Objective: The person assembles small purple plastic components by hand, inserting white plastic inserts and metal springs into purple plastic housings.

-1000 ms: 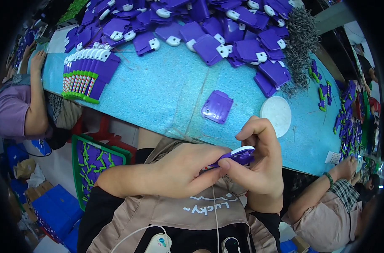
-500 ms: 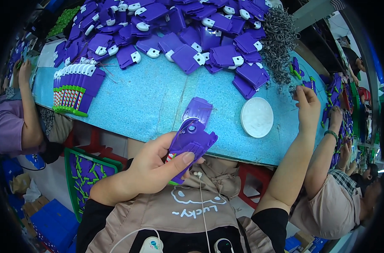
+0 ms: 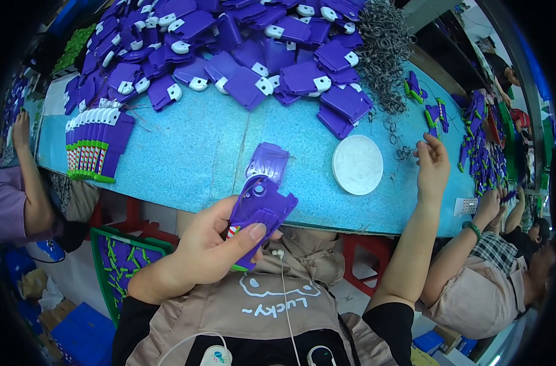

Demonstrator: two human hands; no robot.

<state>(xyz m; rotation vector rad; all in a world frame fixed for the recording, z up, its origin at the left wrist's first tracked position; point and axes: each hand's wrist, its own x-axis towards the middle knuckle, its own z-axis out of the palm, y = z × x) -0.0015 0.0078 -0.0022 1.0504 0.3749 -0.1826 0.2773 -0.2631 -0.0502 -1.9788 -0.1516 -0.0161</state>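
My left hand [image 3: 214, 244] grips a purple plastic casing [image 3: 259, 213] just in front of my chest, its inner side facing up. My right hand [image 3: 433, 165] is stretched out to the right over the turquoise table [image 3: 186, 152], fingers apart, touching small loose metal springs [image 3: 405, 152] beside a round white lid [image 3: 357, 165]. A second purple casing [image 3: 269, 163] lies flat on the table just beyond the held one.
A big heap of purple casings with white parts [image 3: 247, 49] fills the far side of the table. A tangle of metal springs [image 3: 385, 55] lies at its right. A neat row of finished pieces [image 3: 95, 143] stands at left. Other people sit at left [image 3: 12, 195] and right [image 3: 491, 280].
My right hand left the casing and reached out to the springs at the right. My left hand now holds the casing alone, turned inner side up and lifted toward the table edge.
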